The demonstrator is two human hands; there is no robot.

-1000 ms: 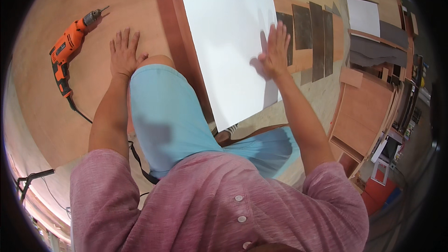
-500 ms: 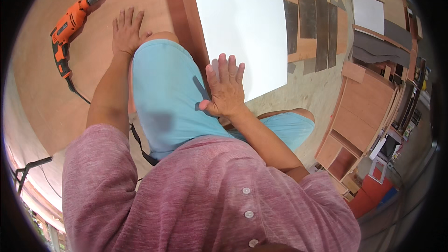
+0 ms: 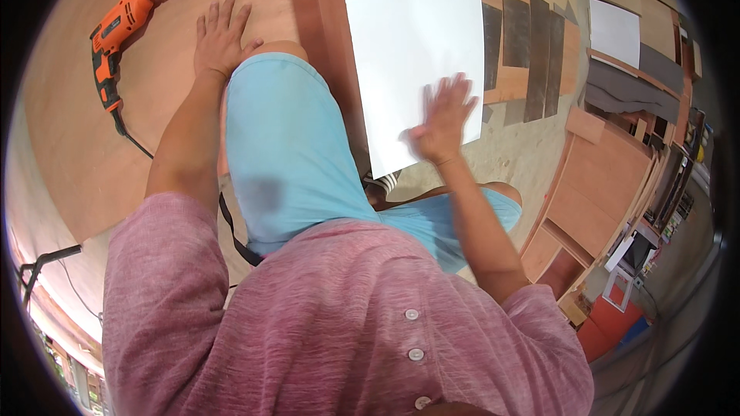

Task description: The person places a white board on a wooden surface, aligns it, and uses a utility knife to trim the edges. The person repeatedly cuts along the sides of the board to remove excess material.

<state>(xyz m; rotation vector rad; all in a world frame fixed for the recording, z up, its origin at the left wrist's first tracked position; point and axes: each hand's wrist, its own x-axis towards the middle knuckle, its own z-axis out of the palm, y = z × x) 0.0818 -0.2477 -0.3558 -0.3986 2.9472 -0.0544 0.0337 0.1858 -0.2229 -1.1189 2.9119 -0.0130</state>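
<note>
Left hand: upper left of the frame, laid flat with fingers slightly spread, palm down on the plywood surface, just beside the knee.
Right hand: right of centre, well apart from the left, fingers spread and blurred, over the lower right part of the white sheet; whether it touches cannot be told.
White sheet: upper centre, running out of the top edge, its lower corner near a striped shoe.
Reddish-brown panel: along the sheet's left edge, between it and the plywood.
Drill: orange and black, lying on the plywood at upper left, bit toward the top edge, cord trailing down.
Clothing: light blue shorts at centre, pink shirt with pale buttons at the lower edge.
Dark strips: upper right, beside the sheet, several lying side by side.
Wooden carcass: far right, with a compartment at its lower end.
Red object: lower right, kind unclear.
</note>
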